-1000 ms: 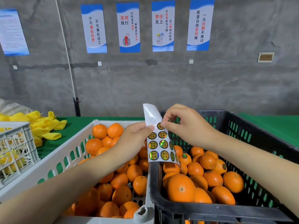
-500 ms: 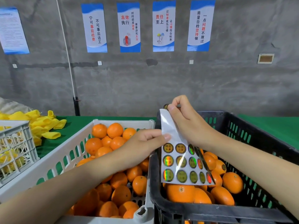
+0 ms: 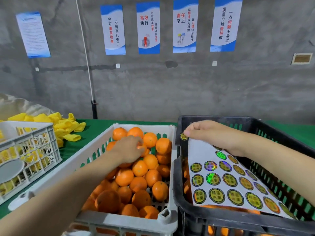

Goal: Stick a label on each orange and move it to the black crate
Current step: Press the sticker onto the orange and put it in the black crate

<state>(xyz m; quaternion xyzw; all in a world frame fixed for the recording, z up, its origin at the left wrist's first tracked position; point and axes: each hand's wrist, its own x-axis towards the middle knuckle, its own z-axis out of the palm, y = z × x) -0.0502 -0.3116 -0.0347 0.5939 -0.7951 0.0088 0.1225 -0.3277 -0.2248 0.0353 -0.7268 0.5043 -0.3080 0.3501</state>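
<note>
A white crate [image 3: 81, 161] at centre holds several unlabelled oranges [image 3: 141, 183]. My left hand [image 3: 128, 149] reaches into it, fingers curled over one orange [image 3: 142, 148] near the back. To the right stands the black crate [image 3: 213, 119]. My right hand [image 3: 214, 136] hovers over its back left corner and pinches one round gold label [image 3: 183, 136] at the fingertips. A white sticker sheet [image 3: 228, 183] with several round labels lies tilted across the black crate, its top edge tucked under my right hand. It hides most of the oranges [image 3: 186, 189] in that crate.
A smaller white crate [image 3: 30, 150] with yellow foam nets stands at the left. More yellow nets [image 3: 68, 126] are heaped on the green table [image 3: 95, 128] behind it. A grey wall with posters rises close behind the table.
My left hand let go of the sticker sheet and moved left into the white crate onto an orange. My right hand peeled one label off, and the sheet dropped flat over the black crate.
</note>
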